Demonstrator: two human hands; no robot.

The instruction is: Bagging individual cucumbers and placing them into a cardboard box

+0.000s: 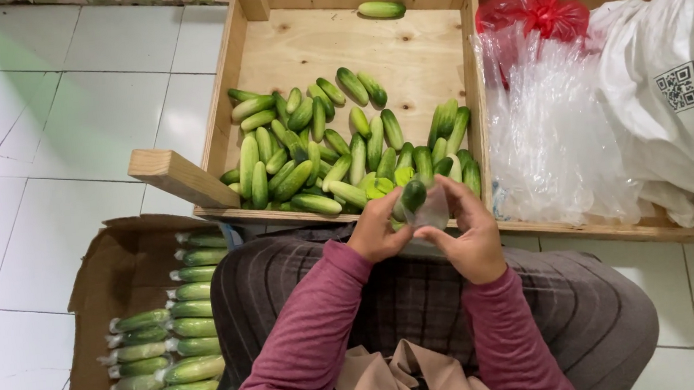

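One smooth, dark green cucumber (413,194) stands nearly upright between the person's two hands, its lower part slipped into a thin, clear plastic bag (431,211). The left hand (378,231) has its fingers curled closed around the near side of the cucumber and bag; the right hand (472,238) pinches the glossy film on the other side, thumb and fingertips closed on it. Both sleeves are a soft maroon knit.

Just beyond the fingertips lies a loose heap of cucumbers (333,141), glossy, stubby and rounded at the ends; there are several dozen, too many and too overlapped to count exactly. They rest in a shallow wooden tray (401,50) of pale, knotty plywood with raised plank walls. One single cucumber (381,9) lies alone, well beyond the fingers, against the far wall.

To the right of the right hand's fingers, in the tray's second compartment, sits a crinkled pile of clear bags (548,129), with one red plastic bag (535,11) behind it and one large white sack (676,87) further right.

To the left of the left hand, lower down, an open brown cardboard box (101,282) holds wrapped cucumbers (186,333) laid in two rows, about fourteen visible, each in tight film with a twisted end. The floor (29,149) is of white glazed tiles, some cracked.
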